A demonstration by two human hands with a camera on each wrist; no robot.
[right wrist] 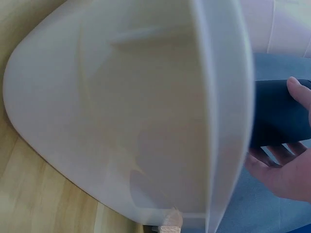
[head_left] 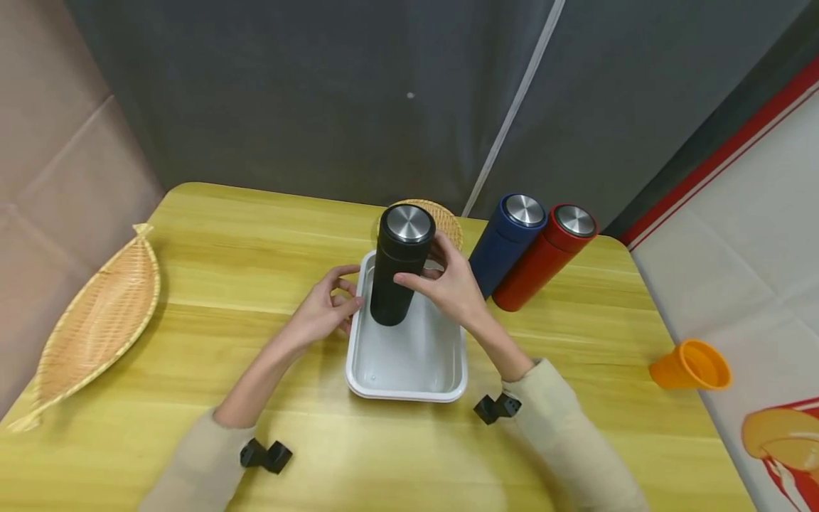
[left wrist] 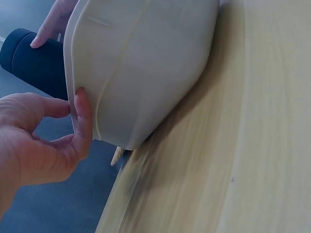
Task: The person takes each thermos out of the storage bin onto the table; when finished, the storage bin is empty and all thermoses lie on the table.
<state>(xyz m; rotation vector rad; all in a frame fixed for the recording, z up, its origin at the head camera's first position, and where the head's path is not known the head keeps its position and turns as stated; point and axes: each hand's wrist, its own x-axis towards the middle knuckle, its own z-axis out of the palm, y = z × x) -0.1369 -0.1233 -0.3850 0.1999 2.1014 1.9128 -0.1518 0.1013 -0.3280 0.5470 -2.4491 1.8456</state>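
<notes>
A black thermos bottle (head_left: 398, 277) with a steel-topped lid stands nearly upright in the white rectangular tub (head_left: 409, 370), toward its far left side. My right hand (head_left: 451, 281) grips the bottle from the right, thumb in front and fingers behind. With thumb and fingers my left hand (head_left: 326, 306) pinches the tub's left rim, plain in the left wrist view, where the tub wall (left wrist: 141, 63) fills the upper middle. In the right wrist view the tub's near side hides the bottle's lower part. Whether the bottle touches the tub's bottom I cannot tell.
Blue (head_left: 508, 242) and red (head_left: 544, 259) thermos bottles stand right of the tub. Behind it lies a round wicker basket (head_left: 448, 224), partly hidden. A boat-shaped wicker basket (head_left: 102, 320) is at the table's left edge, an orange cup (head_left: 691, 366) at the right edge. A grey curtain hangs behind.
</notes>
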